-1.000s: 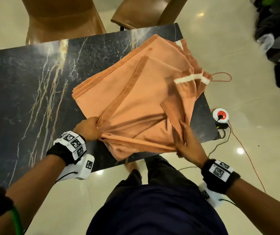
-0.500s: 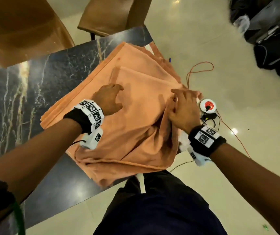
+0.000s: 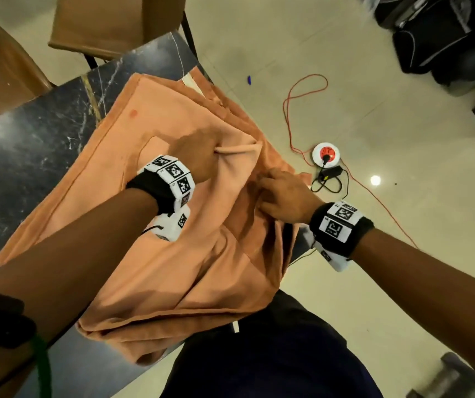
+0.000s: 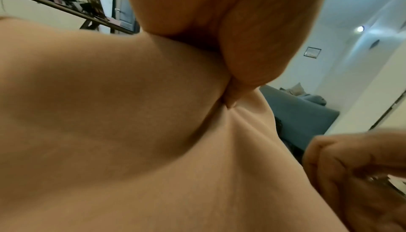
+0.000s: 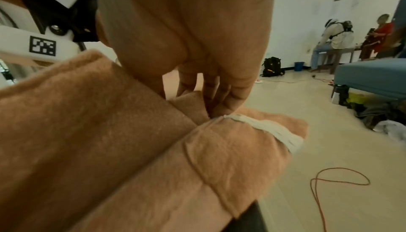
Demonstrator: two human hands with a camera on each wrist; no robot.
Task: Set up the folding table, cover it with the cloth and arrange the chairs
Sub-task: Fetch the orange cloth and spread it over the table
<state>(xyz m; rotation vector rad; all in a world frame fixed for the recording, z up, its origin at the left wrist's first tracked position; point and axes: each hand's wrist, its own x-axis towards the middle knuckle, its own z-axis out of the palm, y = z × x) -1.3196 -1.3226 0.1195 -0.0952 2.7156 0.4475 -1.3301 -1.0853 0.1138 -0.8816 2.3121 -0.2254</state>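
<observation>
My left hand [image 3: 199, 156] pinches a ridge of the peach cloth [image 3: 150, 254], right hand [image 3: 285, 196] fingers grab its right edge. It's folded, rumpled, draped over the dark marble counter [image 3: 44, 133] at its right end.

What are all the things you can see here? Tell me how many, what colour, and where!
cloth: 1, orange, still folded, on the table's right end, hanging over its near edge
table: 1, black marble look, left half of the head view
chairs: 2, brown, beyond the table
socket reel: 1, white and red, on the floor right of the table
cable: 1, orange-red, looped on the floor
adapter: 1, black, plugged into the reel
bags: several, black, far right floor
left hand: pinching a cloth fold
right hand: gripping the cloth's right edge
</observation>
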